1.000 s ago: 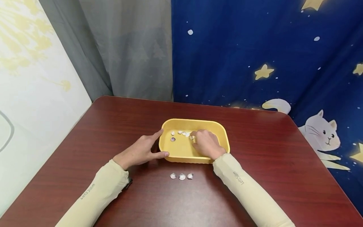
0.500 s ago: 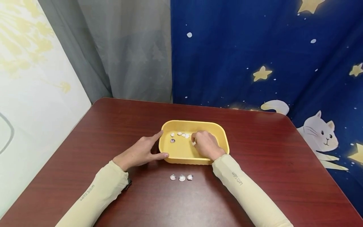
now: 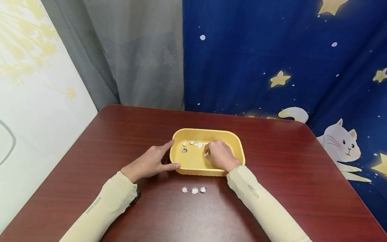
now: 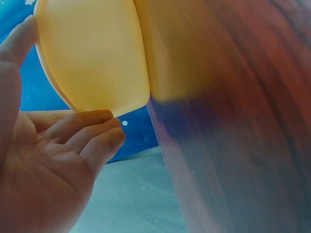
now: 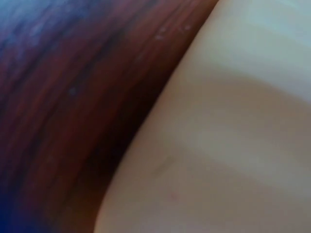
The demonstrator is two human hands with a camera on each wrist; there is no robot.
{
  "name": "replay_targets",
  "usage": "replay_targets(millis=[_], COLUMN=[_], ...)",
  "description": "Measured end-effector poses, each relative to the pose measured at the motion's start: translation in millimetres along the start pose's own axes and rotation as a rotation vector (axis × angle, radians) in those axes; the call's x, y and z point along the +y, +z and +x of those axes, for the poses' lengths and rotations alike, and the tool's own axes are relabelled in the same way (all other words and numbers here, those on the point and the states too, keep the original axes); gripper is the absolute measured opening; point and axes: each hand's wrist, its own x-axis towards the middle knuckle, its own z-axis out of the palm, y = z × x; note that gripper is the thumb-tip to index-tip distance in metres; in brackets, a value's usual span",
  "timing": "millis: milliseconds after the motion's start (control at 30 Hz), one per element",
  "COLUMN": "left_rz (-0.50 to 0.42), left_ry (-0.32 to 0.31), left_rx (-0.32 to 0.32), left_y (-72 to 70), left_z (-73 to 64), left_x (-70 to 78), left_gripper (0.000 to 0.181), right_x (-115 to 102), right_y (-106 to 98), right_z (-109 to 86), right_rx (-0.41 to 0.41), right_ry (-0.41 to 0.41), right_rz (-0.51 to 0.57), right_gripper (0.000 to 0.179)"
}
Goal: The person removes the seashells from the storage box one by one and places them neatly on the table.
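Observation:
A yellow plastic tray (image 3: 193, 167) stands on the table in the head view. My left hand (image 3: 148, 163) steadies its left end, thumb by the near corner and index finger by the far rim; the left wrist view shows the extended fingers (image 4: 92, 133) against the tray's outer wall. Inside the tray, my right hand (image 3: 222, 154) pinches a small white seashell (image 3: 206, 155), mostly covered by the fingers. Several pale shells (image 3: 196, 144) and a purplish shell (image 3: 184, 150) lie on the tray's floor, left of that hand. The right wrist view is mostly filled by blurred skin.
Three shells (image 3: 194, 190) lie in a row on the dark red wooden table (image 3: 136, 124), in front of the tray. Behind the table hang a grey curtain (image 3: 151, 67) and a blue star-patterned curtain (image 3: 235, 67). A white panel (image 3: 39, 101) stands at the left.
My right fingers have curled around a shell on the tray's floor and drawn it slightly toward the near side. The left hand has stayed on the tray's end.

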Motion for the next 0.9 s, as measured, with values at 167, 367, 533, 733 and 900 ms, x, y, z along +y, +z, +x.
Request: replay_targets(millis=[167,367,533,733,900], left_rz=[0.002,-0.001,0.001,-0.001,-0.001], left_ry=[-0.003,-0.005,0.004,0.001,0.003], left_rx=[-0.001,-0.003,0.002,0.006,0.009], left_y=[0.1,0.5,1.3,0.7,0.6], left_z=[0.0,0.3,-0.6,-0.5,-0.8], left_x=[-0.3,-0.4,-0.4,0.5,0.8], left_gripper=[0.105,0.105,0.105,0.105,0.106], right_x=[-0.1,-0.4,0.2,0.9,-1.2], right_y=[1.5,4.2,3.0,2.1,3.0], right_z=[0.8,1.3,1.2,0.6,-0.3], right_rx=[-0.022,-0.009,-0.028,0.002,0.024], right_ry=[-0.031,-0.139,-0.119,-0.151,-0.224], right_rz=[-0.037,-0.164,-0.076,-0.123,-0.224], right_gripper=[0.015,0.019,0.031,0.031,0.019])
